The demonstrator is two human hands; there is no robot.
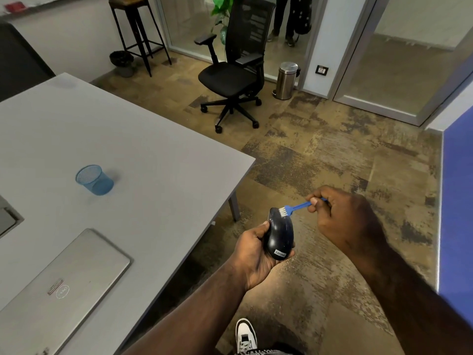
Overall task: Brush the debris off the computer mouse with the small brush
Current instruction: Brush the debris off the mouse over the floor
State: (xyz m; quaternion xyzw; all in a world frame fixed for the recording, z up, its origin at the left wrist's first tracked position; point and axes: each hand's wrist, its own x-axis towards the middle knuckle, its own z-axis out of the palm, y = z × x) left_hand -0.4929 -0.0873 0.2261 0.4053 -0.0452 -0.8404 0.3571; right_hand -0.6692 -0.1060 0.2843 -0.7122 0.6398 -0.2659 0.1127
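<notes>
Blue small brush (pixel 297 206), pinched in the right grip (pixel 340 216), touched its bristles to the computer mouse (pixel 279 235) held in the left grip (pixel 256 254).

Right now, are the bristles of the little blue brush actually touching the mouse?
Touching. In the head view the white bristles of the small brush rest on the front end of the mouse, with no gap showing between them.

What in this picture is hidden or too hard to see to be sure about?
Head view only:
- Debris on the mouse: too small to see against the dark shell.
- Mouse underside: covered by the left hand.
- Brush handle end: wrapped inside the right hand.
- Laptop: near corner cut off by the bottom edge.
- Blue cup: contents unclear through the mesh.
</notes>
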